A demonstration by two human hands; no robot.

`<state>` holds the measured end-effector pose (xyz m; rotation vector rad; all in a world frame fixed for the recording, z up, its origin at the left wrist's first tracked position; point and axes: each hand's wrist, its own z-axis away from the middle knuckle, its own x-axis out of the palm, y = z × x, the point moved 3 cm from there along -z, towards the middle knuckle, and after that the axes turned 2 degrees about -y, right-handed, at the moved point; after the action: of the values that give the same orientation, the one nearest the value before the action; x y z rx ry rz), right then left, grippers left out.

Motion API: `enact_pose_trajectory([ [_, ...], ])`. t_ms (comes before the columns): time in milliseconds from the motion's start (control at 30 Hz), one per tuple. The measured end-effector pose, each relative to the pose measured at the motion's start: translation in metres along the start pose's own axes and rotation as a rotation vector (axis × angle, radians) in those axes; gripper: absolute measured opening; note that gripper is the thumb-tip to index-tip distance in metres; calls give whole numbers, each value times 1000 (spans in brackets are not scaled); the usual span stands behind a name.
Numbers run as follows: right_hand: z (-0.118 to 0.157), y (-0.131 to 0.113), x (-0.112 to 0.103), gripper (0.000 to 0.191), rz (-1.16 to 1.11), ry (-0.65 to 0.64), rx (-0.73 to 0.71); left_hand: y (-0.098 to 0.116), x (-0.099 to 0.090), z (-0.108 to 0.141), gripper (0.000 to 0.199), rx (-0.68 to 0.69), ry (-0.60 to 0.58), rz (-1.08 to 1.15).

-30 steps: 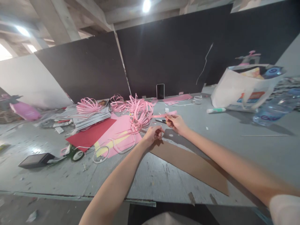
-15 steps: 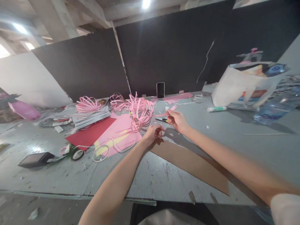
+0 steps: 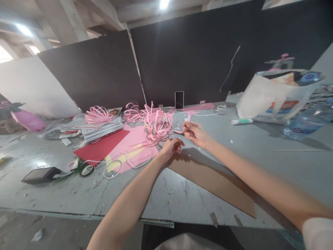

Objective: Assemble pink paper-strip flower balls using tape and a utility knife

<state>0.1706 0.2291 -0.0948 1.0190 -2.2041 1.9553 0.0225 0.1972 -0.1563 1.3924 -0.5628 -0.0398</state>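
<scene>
My right hand (image 3: 197,134) is closed in a pinch on a short pink paper strip (image 3: 189,117), whose end sticks up above the fingertips. Close by on its left, my left hand (image 3: 170,149) has its fingers curled together over the table; what lies in them, if anything, is hidden. A slim dark tool (image 3: 178,132), too small to name, lies by the right fingertips. Below both hands a long brown cardboard strip (image 3: 213,184) slants toward the near edge, its far end beside my left hand. Loops of pink paper strips (image 3: 158,126) are piled just beyond my left hand.
Pink sheets (image 3: 131,137), a red sheet (image 3: 101,147) and a paper stack (image 3: 101,130) lie left, with a tape roll (image 3: 86,169) and a dark box (image 3: 40,174). A phone (image 3: 179,100) stands behind. Rightward are a marker (image 3: 241,122), bag (image 3: 256,99) and bottle (image 3: 301,125).
The pink strip in my right hand has swung from leaning right to nearly upright. Both hands stay almost in place, and the view has shifted slightly.
</scene>
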Motion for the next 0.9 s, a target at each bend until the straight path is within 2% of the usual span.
enact_pose_trajectory([
  [100,1,1,4,35,11,-23,15,0,0,1,26,-14,32,-3],
  [267,1,4,7,41,104,10,13,1,1,3,27,-2,16,-57],
  [467,3,3,8,47,128,-18,-34,1,-1,1,26,-14,22,-88],
  [700,5,0,15,26,91,70,-6,2,7,5,33,20,6,-119],
  [767,6,-2,18,25,91,68,3,6,8,7,34,111,91,-185],
  [800,6,-4,19,25,94,66,-2,11,8,9,34,202,168,-251],
  [900,6,-9,19,27,146,82,-11,36,4,23,28,579,470,-602],
])
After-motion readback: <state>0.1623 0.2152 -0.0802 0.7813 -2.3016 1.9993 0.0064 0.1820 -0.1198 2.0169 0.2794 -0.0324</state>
